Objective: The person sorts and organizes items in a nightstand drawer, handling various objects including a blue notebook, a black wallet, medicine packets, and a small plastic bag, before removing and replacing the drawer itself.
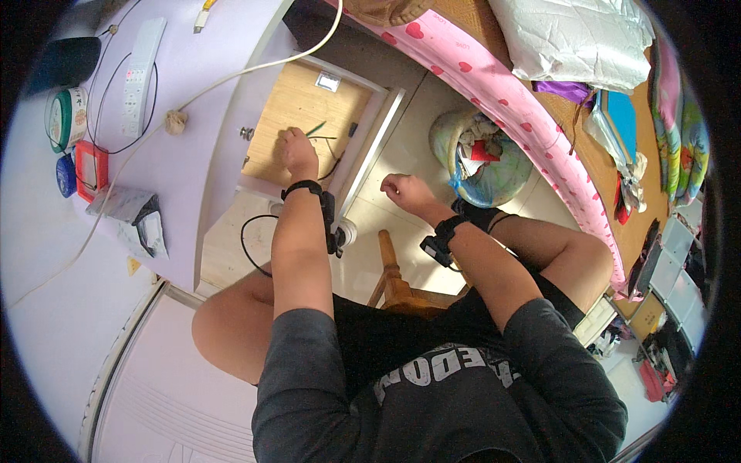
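Note:
Before me a wood-bottomed drawer (347, 104) stands pulled out from a pale lilac desk. My left hand (299, 155) is inside it, fingers curled near the drawer's bottom; whether they hold anything cannot be told. Beside that hand lie a green pen-like stick (316, 128), thin dark cords (330, 147) and a small dark object (352, 129). A small whitish packet (327, 81) lies near the far end. Over the floor, to the right of the drawer, is my right hand (407, 191), loosely curled, its fingertips partly hidden. Both wrists wear black straps with small devices.
A trash bin (440, 139) with crumpled waste stands right of the drawer, beside a bed edge with pink heart-patterned cloth (509, 92). A white cable (231, 75) crosses the desk (185, 150). A remote control (139, 81) and a red-framed box (91, 172) lie there. A wooden stool (399, 286) is below me.

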A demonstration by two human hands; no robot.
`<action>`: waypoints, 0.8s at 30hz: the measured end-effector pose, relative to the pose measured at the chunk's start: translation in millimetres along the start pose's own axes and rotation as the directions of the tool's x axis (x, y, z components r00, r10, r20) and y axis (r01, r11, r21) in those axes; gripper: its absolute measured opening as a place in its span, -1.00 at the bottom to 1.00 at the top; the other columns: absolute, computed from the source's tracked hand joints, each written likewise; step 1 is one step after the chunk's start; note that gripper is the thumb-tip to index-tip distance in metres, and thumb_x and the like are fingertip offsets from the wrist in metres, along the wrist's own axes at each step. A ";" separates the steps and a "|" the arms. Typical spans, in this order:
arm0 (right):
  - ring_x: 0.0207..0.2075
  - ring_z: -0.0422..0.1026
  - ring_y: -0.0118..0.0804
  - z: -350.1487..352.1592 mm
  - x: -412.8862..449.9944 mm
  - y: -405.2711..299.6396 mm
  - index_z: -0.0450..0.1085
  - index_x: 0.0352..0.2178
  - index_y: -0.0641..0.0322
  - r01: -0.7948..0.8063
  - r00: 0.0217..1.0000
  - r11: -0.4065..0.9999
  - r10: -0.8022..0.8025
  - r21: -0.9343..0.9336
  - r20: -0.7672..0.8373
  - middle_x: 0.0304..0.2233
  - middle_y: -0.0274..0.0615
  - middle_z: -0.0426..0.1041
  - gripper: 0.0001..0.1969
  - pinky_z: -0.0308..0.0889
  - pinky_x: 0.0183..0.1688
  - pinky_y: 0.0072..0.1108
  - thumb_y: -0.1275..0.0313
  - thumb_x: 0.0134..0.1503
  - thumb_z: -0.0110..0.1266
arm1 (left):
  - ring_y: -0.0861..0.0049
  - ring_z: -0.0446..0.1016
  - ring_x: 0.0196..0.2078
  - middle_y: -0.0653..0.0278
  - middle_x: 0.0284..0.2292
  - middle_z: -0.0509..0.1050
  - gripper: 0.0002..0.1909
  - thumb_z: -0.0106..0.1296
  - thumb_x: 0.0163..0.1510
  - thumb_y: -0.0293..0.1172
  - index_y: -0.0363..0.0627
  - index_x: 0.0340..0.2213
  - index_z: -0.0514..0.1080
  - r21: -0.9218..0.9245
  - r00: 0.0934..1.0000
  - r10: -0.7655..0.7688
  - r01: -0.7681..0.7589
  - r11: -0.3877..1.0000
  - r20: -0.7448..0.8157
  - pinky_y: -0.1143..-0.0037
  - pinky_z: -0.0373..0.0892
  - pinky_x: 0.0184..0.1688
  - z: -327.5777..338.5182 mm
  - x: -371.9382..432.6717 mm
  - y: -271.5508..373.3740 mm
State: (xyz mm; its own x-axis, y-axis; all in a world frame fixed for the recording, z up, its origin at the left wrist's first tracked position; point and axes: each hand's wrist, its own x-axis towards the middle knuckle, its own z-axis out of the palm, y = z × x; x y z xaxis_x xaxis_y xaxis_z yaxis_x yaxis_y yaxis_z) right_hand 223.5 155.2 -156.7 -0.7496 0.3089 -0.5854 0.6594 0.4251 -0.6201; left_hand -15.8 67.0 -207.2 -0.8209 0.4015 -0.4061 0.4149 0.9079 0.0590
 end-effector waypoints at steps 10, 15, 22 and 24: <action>-0.37 0.42 -0.07 5.3 -2.4 -13.6 0.38 -0.40 0.16 0.023 1.000 0.997 -0.022 0.079 -0.010 -0.43 -0.12 0.45 -0.82 0.32 -0.29 -0.33 0.36 -0.01 -0.11 | 0.31 0.43 -0.24 0.06 -0.27 0.41 -0.72 -0.17 0.02 -0.44 -0.25 -0.20 0.32 0.387 0.963 0.234 -0.268 0.882 0.135 0.42 0.41 -0.29 27.1 19.3 -38.1; -0.37 0.41 -0.03 3.2 -8.6 0.5 0.38 -0.41 0.18 -0.018 0.998 0.996 0.023 0.091 -0.063 -0.44 -0.08 0.45 -0.82 0.32 -0.29 -0.33 0.36 -0.01 -0.11 | 0.25 0.48 -0.27 0.07 -0.31 0.47 -0.70 -0.24 0.07 -0.40 -0.19 -0.15 0.29 0.323 0.924 0.150 -0.271 0.907 0.352 0.37 0.41 -0.24 0.9 12.5 -28.7; -0.37 0.40 0.00 -6.8 -16.8 -3.7 0.39 -0.38 0.18 0.055 0.986 0.983 -0.026 0.174 -0.165 -0.46 -0.04 0.44 -0.80 0.31 -0.29 -0.35 0.34 -0.01 -0.08 | 0.20 0.46 -0.28 0.02 -0.35 0.47 -0.78 -0.11 0.01 -0.33 -0.20 -0.37 0.42 0.097 0.882 0.384 -0.422 0.901 0.273 0.32 0.39 -0.27 -58.1 -7.7 -25.2; -0.36 0.43 -0.16 -10.8 -15.2 -4.3 0.36 -0.32 0.27 -0.068 0.998 0.924 0.069 0.376 0.012 -0.39 -0.06 0.43 -0.68 0.31 -0.31 -0.41 0.23 0.05 -0.12 | 0.29 0.48 -0.32 0.05 -0.41 0.47 -0.74 -0.04 -0.02 -0.23 -0.20 -0.40 0.41 0.003 0.880 0.384 -0.401 0.916 0.278 0.36 0.38 -0.32 -81.7 -14.5 -15.7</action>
State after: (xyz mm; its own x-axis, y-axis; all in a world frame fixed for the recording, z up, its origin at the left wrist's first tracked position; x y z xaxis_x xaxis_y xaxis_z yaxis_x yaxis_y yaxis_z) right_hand 231.5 157.9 -139.5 -0.7016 0.3272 -0.6330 0.6822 0.0521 -0.7293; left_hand -42.5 56.8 -127.8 -0.4542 0.6690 -0.5883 0.7105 0.6704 0.2138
